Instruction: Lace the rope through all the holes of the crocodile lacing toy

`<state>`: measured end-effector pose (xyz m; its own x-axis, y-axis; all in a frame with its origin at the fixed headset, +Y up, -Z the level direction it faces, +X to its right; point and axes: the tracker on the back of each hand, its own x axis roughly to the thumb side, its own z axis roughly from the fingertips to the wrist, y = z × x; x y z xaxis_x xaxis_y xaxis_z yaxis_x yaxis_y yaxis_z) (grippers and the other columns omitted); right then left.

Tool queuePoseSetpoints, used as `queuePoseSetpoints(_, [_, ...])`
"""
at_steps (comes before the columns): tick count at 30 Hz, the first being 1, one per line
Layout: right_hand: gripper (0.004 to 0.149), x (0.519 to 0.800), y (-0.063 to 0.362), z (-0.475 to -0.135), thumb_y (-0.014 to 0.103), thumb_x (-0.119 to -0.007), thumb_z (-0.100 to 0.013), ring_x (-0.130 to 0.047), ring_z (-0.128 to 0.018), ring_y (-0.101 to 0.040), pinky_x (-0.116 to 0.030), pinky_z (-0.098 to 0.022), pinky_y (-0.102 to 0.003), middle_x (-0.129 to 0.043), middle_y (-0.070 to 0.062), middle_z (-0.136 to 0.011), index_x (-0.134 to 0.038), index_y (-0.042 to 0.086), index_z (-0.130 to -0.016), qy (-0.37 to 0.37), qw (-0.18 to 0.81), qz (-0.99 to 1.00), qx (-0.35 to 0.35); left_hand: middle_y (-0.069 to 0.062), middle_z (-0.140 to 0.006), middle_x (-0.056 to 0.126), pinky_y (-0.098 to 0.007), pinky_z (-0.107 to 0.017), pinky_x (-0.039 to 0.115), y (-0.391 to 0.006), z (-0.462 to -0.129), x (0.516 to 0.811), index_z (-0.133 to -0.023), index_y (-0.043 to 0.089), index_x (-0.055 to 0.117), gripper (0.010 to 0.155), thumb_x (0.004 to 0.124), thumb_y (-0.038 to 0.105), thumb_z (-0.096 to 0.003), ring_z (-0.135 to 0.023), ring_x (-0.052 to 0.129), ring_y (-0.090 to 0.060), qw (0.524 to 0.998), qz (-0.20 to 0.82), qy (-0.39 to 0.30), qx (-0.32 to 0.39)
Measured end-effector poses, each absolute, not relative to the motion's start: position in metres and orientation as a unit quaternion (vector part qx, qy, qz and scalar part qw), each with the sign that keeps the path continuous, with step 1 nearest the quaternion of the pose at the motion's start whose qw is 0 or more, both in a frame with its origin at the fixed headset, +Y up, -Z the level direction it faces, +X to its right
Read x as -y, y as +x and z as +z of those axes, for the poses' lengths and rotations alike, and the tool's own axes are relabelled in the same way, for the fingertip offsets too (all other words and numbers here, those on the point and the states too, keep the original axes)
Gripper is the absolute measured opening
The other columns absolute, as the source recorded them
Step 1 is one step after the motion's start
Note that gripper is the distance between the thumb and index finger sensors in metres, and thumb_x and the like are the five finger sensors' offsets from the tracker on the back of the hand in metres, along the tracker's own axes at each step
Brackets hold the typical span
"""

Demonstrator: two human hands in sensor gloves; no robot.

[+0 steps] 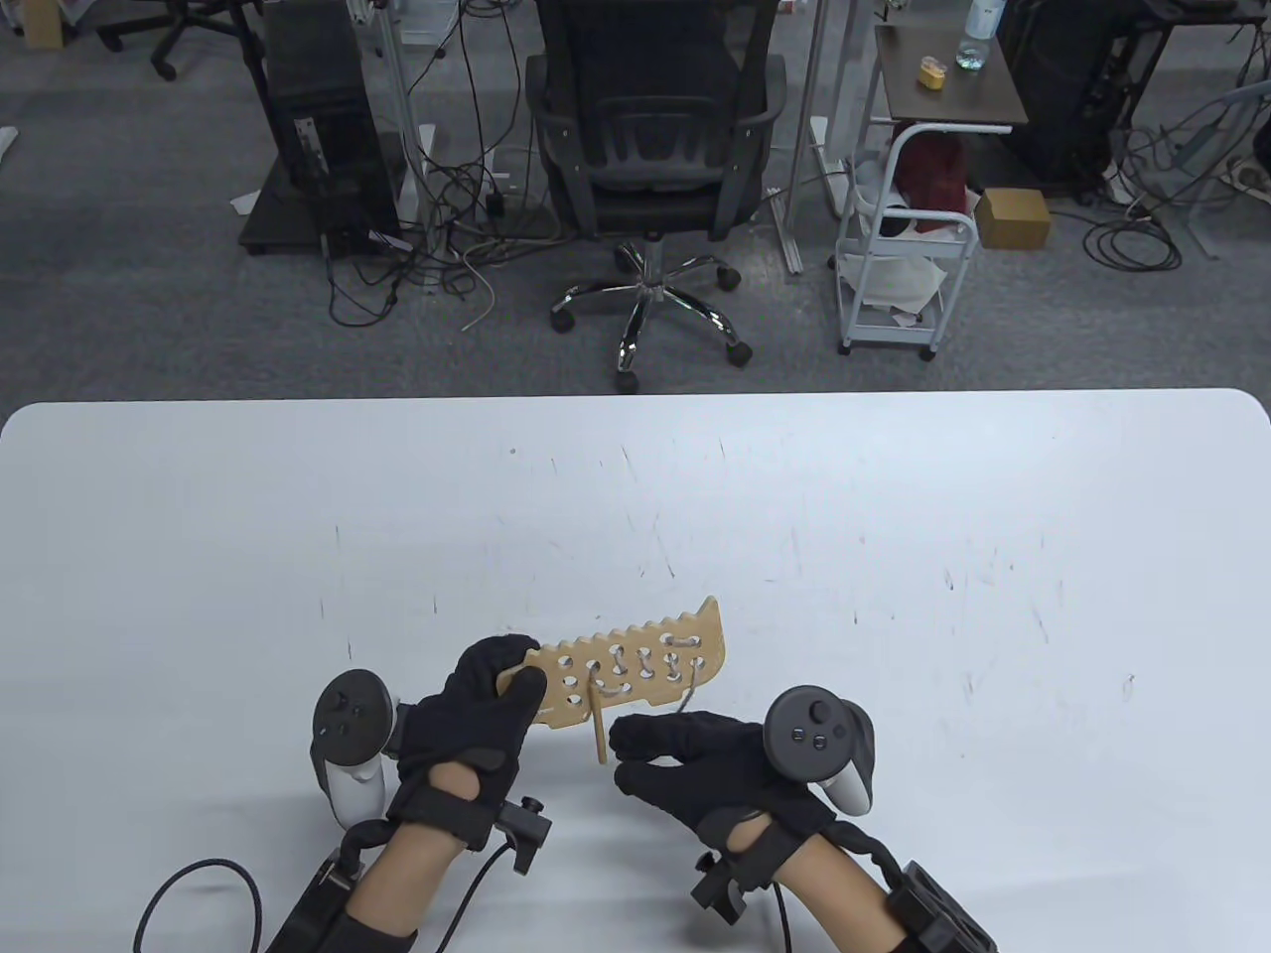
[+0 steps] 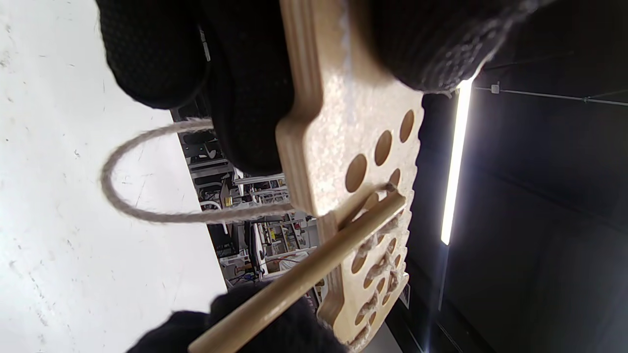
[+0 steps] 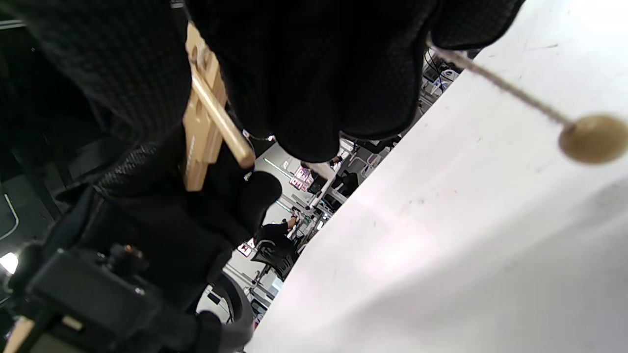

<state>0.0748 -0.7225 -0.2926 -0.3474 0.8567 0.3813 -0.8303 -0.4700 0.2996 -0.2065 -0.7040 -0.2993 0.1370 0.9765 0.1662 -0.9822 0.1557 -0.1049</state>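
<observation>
Up over the white table (image 1: pixel 298 516), the left hand (image 1: pixel 467 720) grips the tail end of the wooden crocodile lacing toy (image 1: pixel 635 675), thumb on top, holding it off the surface. The right hand (image 1: pixel 695 764) sits just beside it with fingers curled toward the wooden needle (image 1: pixel 599 725) hanging from a hole; whether they pinch it is hard to tell from above.

From the left wrist, the needle (image 2: pixel 294 284) pokes through one hole, its lower end between the right hand's gloved fingers (image 2: pixel 274 328), and the rope (image 2: pixel 147 211) loops out behind the board (image 2: pixel 353 142).

From the right wrist, the fingers (image 3: pixel 304 83) close on the needle (image 3: pixel 221 122); a blurred bead (image 3: pixel 591 138) dangles on the rope over the table.
</observation>
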Motion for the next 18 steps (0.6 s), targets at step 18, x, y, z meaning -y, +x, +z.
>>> queuePoseSetpoints(18, [0.042,0.729,0.069,-0.291,0.039,-0.09,-0.044,-0.091,-0.069,-0.036,-0.059,-0.061,-0.063,-0.1,-0.008,-0.074,-0.09,0.017,-0.08,0.24,0.504,0.829,-0.04,0.006,-0.076,0.092,-0.044,-0.053,0.085,-0.191,-0.293,0.708,-0.086,0.025,0.07,0.053,0.083,0.048,-0.0403,-0.055,0.108,-0.018,0.763,0.636,-0.002,0.116])
